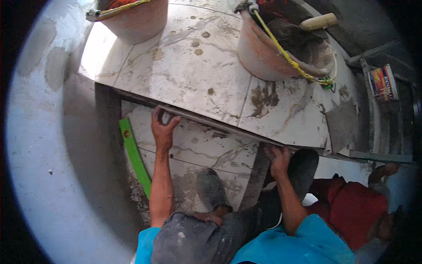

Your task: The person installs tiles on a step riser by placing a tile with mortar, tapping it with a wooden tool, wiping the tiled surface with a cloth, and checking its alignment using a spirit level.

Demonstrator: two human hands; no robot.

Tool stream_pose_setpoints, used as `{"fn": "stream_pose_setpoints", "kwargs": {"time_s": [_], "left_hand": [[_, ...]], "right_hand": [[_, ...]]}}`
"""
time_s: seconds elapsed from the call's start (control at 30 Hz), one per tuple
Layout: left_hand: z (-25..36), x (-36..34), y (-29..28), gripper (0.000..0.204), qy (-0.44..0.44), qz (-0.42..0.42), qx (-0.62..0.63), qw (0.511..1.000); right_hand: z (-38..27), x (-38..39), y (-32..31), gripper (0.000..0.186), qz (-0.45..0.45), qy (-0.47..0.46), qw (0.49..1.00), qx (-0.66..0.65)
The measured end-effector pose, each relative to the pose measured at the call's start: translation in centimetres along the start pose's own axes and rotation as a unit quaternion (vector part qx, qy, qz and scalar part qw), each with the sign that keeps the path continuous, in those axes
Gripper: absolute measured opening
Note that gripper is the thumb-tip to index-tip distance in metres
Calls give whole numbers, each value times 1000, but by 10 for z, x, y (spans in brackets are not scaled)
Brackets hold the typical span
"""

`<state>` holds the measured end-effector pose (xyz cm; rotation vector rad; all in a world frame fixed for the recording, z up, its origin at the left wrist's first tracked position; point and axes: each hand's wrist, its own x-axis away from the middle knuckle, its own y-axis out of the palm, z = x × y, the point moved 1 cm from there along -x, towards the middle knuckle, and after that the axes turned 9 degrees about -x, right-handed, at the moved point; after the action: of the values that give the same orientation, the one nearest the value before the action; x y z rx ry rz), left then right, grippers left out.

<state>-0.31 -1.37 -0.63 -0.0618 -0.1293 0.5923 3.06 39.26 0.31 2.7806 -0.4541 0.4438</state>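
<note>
A marbled white tile step (189, 75) spans the middle, its long front edge running down toward the right. My left hand (163, 126) is at this edge, thumb and fingers spread in a curve, fingertips touching the dark strip (211, 123) under it. Farther right along the same edge, my right hand (278, 161) has its fingers stretched upward against the underside. What the fingertips press on there is partly hidden. A lower tiled step (189, 147) lies below the edge, with my shoe (211, 189) on it. A bright green level (134, 156) lies left of my left forearm.
Two mortar-stained buckets stand on the upper step: one (140, 24) at far left, another (268, 53) at right with a wooden-handled tool (318, 21) across its rim. A plastered wall (48, 145) borders the left. A person in red (358, 211) is at lower right, near a wooden frame (373, 114).
</note>
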Motion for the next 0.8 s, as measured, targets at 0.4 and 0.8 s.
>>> {"fn": "stream_pose_setpoints", "kwargs": {"time_s": [0.4,0.8], "left_hand": [[-22,48,-16,89,10,-31,195,980],[-4,72,-23,70,-75,2,295,952]], "right_hand": [[16,26,-24,20,86,148,972,-158],[21,31,-27,27,6,260,949,-177]]}}
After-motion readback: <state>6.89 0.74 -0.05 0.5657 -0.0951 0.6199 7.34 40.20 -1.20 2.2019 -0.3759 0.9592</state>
